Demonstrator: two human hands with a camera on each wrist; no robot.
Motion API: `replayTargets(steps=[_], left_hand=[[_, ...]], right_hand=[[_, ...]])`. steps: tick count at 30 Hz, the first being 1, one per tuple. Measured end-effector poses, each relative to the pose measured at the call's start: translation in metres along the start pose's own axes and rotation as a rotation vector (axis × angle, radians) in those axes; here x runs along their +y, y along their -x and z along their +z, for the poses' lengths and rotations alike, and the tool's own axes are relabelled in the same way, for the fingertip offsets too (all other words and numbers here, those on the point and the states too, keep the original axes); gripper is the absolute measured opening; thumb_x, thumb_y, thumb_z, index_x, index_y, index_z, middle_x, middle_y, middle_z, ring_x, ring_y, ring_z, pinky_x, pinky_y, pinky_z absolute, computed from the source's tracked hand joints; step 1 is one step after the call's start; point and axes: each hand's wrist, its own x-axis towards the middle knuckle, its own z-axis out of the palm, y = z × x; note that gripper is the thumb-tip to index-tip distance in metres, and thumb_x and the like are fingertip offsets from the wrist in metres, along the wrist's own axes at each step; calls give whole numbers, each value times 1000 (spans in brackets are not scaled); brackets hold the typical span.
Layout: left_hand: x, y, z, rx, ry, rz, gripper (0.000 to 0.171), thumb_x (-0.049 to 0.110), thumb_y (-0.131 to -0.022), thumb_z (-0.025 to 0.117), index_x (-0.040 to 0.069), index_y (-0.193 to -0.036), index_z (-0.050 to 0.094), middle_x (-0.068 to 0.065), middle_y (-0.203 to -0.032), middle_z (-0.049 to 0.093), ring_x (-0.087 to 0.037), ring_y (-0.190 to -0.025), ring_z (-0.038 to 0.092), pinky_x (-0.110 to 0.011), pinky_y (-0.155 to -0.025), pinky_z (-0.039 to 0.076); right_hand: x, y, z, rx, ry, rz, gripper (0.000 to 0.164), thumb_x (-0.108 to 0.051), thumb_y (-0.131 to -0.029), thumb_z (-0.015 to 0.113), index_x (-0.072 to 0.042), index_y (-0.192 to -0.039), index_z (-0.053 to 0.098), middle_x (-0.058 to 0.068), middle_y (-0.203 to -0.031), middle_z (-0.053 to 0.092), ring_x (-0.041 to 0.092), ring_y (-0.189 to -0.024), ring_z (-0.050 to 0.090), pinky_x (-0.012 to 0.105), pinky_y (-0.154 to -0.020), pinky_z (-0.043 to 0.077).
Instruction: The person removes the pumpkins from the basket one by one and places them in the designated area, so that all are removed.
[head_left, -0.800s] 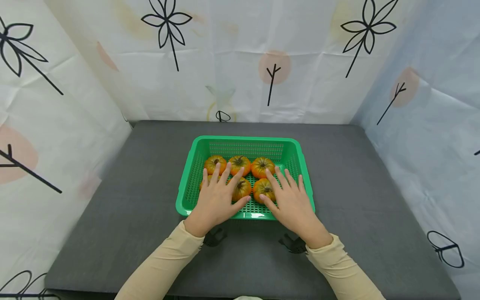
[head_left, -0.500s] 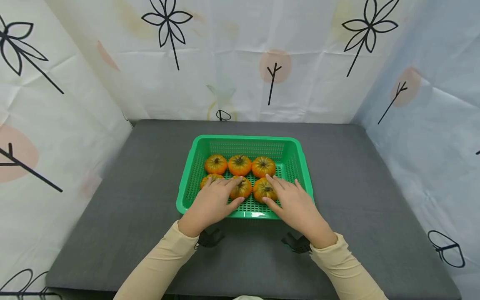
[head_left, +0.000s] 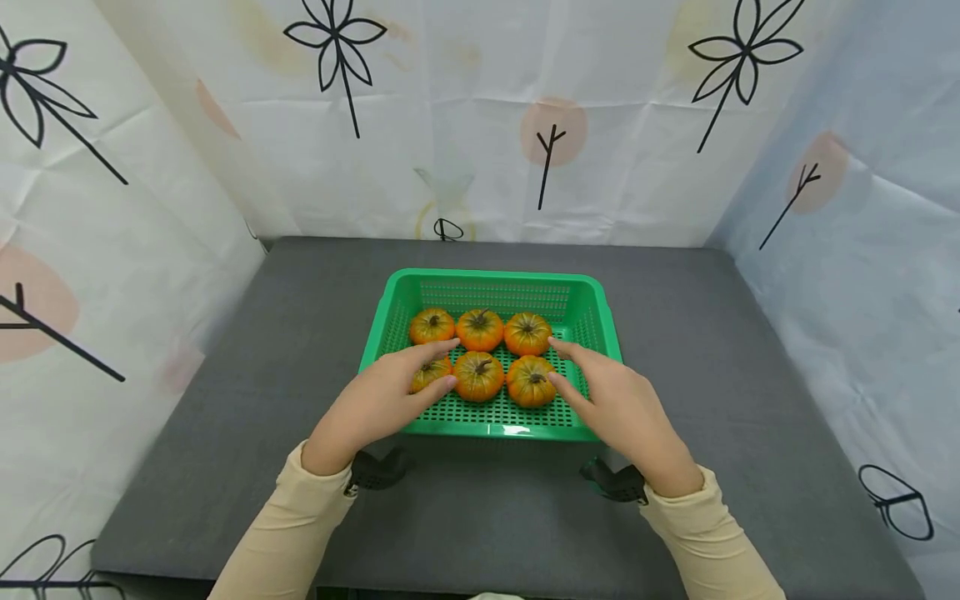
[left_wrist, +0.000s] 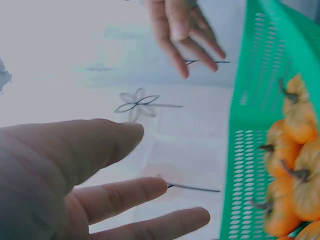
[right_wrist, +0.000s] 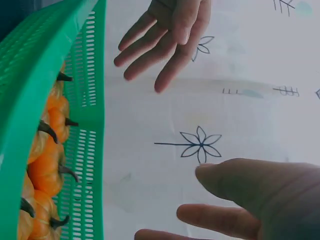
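Note:
My left hand [head_left: 378, 398] hovers over the left side of a green plastic basket [head_left: 510, 432], its fingers stretched and thumb spread. It overlaps the front-left small orange pumpkin [head_left: 431, 377] in the head view. Over the basket's right side is my right hand [head_left: 626, 408], palm facing inward, fingers extended, fingertips beside the front-right pumpkin [head_left: 531, 382]. Neither hand holds anything. Several ribbed pumpkins with dark stems sit in two rows inside the basket. From the left wrist view, both hands appear above the basket's rim [left_wrist: 239, 100], with a gap between them and the pumpkins [left_wrist: 300, 175].
The basket stands on a grey-covered table [head_left: 300, 333]. White cloth walls [head_left: 480, 100] printed with black flowers and pale pink circles enclose the back and sides. Dark straps [head_left: 381, 468] show beneath the wrists.
Both hands have drawn apart, the left one to the left and the right one to the right, uncovering more of the front pumpkins. The pumpkins and basket stay in place.

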Motion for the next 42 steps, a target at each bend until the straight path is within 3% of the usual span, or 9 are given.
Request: replayTargets(steps=[3,6,10,14,23,26,31,35,42], left_hand=[[-6,7,-13,44,68,16,51,41,-99,54,23,-145,45,3,-132,60,-14,-96,64,-40,-84,53],[-16,12,-24,103,146,24,46,37,-100,54,24,-143,47,1,-133,60,-21,-115,61,-48,-94,50],[-32,18,-34,203,234,21,39,31,-101,52,25,-140,50,-1,-127,63,-23,-114,61,-43,-93,51],[-50,18,-38,295,360,29,35,26,-103,50,21,-137,54,-5,-129,62,-21,-114,60,-25,-92,52],[-87,10,-42,388,720,87,40,16,-103,47,10,-143,45,-15,-142,48,-14,-125,53,-21,-101,47],[-98,4,-42,380,876,86,41,17,-104,45,9,-145,41,-17,-146,41,-18,-130,50,-24,-103,46],[-115,-5,-42,349,1029,44,43,18,-105,42,10,-147,34,-15,-150,35,-30,-138,38,-26,-103,47],[-127,-12,-42,277,982,-38,50,20,-105,44,13,-151,28,-15,-154,29,-37,-143,28,-32,-106,45],[-141,-27,-33,97,886,-174,67,34,-103,47,15,-156,10,-18,-159,17,-38,-144,25,-57,-113,31]], right_hand=[[3,1,-4,71,-56,-11,46,-33,-97,60,-21,-141,51,2,-128,64,10,-53,50,23,-41,30],[7,2,-6,138,-108,-19,44,-27,-98,60,-19,-141,51,4,-126,66,9,-44,32,25,-43,28],[13,1,-3,245,-188,-48,45,-19,-97,61,-15,-141,50,10,-130,63,20,-75,63,35,-63,51],[18,-2,5,326,-274,-68,52,-16,-96,62,-13,-145,46,12,-138,55,30,-122,56,51,-95,50],[29,-9,24,445,-428,-173,71,1,-89,66,-8,-151,32,13,-151,39,30,-137,40,21,-112,33],[31,-12,31,428,-471,-186,76,4,-88,66,-8,-153,28,12,-155,33,31,-140,35,23,-114,30],[31,-14,37,310,-527,-142,76,-1,-91,64,-11,-155,23,9,-159,24,28,-144,27,43,-114,30],[30,-16,40,171,-575,-75,74,-12,-95,63,-17,-156,19,9,-160,21,27,-147,22,49,-116,27],[28,-22,44,-18,-621,10,73,-26,-97,61,-25,-156,17,8,-161,17,33,-147,21,54,-116,26]])
